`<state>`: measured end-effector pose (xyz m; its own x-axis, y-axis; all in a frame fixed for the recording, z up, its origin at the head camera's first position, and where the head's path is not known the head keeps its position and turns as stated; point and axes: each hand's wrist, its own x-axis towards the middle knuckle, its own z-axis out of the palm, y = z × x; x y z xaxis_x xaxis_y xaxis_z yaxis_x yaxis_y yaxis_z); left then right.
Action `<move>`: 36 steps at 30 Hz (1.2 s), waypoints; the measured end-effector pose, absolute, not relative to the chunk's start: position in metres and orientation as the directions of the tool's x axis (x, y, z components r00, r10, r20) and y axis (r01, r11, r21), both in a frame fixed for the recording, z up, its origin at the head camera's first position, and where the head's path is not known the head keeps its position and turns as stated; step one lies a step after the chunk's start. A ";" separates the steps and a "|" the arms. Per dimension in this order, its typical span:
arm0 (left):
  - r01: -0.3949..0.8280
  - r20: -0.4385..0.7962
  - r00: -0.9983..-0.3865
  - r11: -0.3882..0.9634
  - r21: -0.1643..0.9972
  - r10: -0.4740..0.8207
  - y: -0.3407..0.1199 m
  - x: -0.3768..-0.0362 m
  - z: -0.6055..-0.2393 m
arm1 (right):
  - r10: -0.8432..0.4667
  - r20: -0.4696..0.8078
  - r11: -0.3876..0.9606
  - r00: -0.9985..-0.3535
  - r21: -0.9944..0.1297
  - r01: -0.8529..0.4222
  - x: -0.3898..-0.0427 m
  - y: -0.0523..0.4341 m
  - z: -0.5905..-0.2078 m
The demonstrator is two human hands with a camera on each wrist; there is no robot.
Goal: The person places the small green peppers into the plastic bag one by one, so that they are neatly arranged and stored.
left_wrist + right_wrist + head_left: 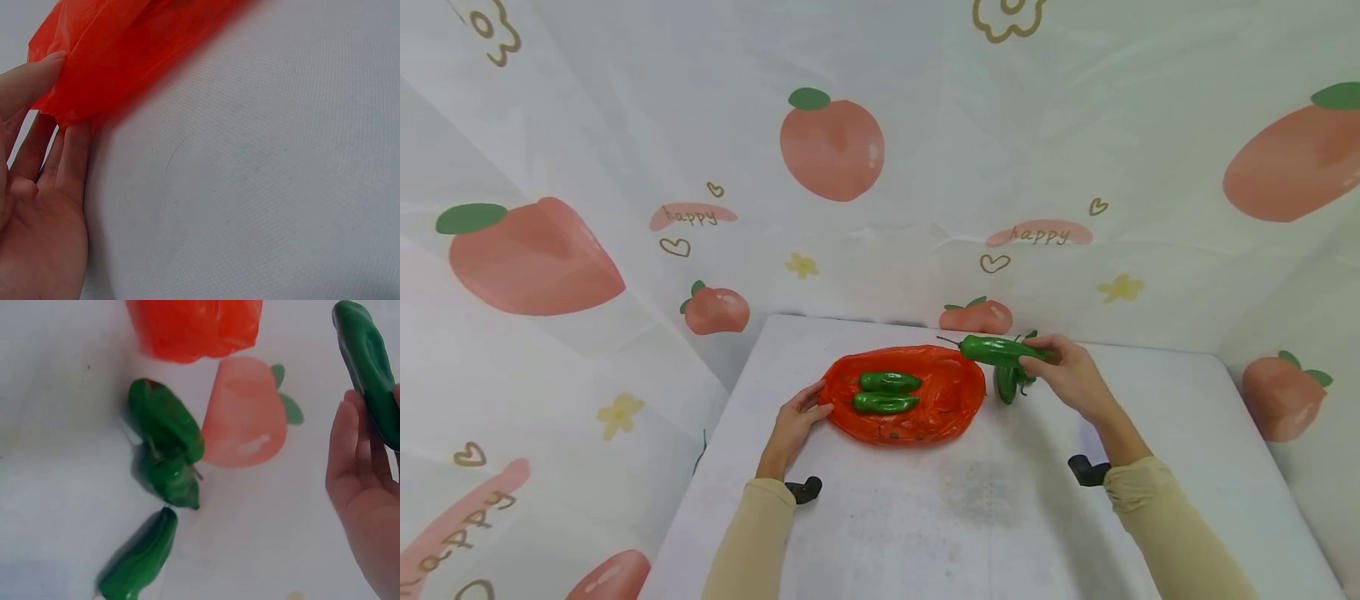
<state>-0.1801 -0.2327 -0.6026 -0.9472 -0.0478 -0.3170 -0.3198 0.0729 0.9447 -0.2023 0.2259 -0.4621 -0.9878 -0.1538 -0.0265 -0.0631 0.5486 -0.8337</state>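
Observation:
A red plastic bag (943,385) lies spread open on the table, with two long green peppers (887,403) side by side in it. My left hand (796,423) pinches the bag's left edge; in the left wrist view the thumb is over the red plastic (119,69) and the fingers are under it. Above the bag's right rim, my right hand (1066,371) grips another green pepper (992,349) by its blunt end, the stem pointing left. Several more green peppers (164,419) lie on the table beneath that hand, partly hidden in the head view.
The white table (925,517) has its back edge against a cloth wall (895,242) printed with fruit and flowers. Cloth also hangs on the left and right sides. A black strap mount (1088,471) sits on each wrist.

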 end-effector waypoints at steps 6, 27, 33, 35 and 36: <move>-0.325 -0.322 -0.946 0.089 0.942 -0.047 -0.232 -0.180 -0.601 | -0.204 -0.049 0.545 -0.978 -0.835 -0.072 -0.207 0.211 -0.457; -0.326 -0.324 -0.945 0.063 0.943 -0.044 -0.232 -0.179 -0.602 | -0.308 -0.123 0.525 -0.943 -0.849 -0.061 -0.218 0.161 -0.464; -0.317 -0.315 -0.948 0.072 0.946 -0.041 -0.233 -0.181 -0.604 | -0.305 -0.148 0.553 -0.941 -0.831 -0.049 -0.220 0.150 -0.471; -0.317 -0.315 -0.948 0.069 0.946 -0.042 -0.233 -0.182 -0.605 | -0.298 -0.161 0.570 -0.941 -0.821 -0.041 -0.221 0.147 -0.474; -0.314 -0.312 -0.949 0.065 0.947 -0.041 -0.234 -0.182 -0.605 | -0.295 -0.168 0.578 -0.940 -0.815 -0.036 -0.222 0.145 -0.476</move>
